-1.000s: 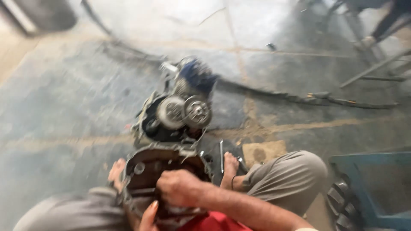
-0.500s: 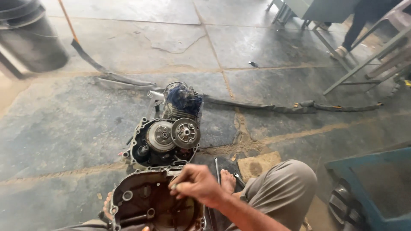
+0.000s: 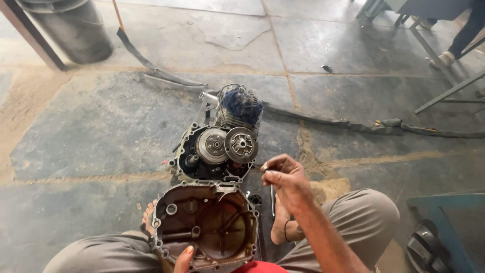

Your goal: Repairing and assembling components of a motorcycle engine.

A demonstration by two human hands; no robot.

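Seen from above, a person sits on a stone floor [image 3: 101,126]. At twelve o'clock lies a grey metal motorcycle engine [image 3: 217,151], its round clutch exposed. At six o'clock, between the knees, rests the rusty brown engine side cover [image 3: 207,225], hollow side up. The left hand [image 3: 183,259] steadies its lower rim. The right hand [image 3: 283,178] pinches something small at three o'clock. Keeping the cover level and supported would likely help.
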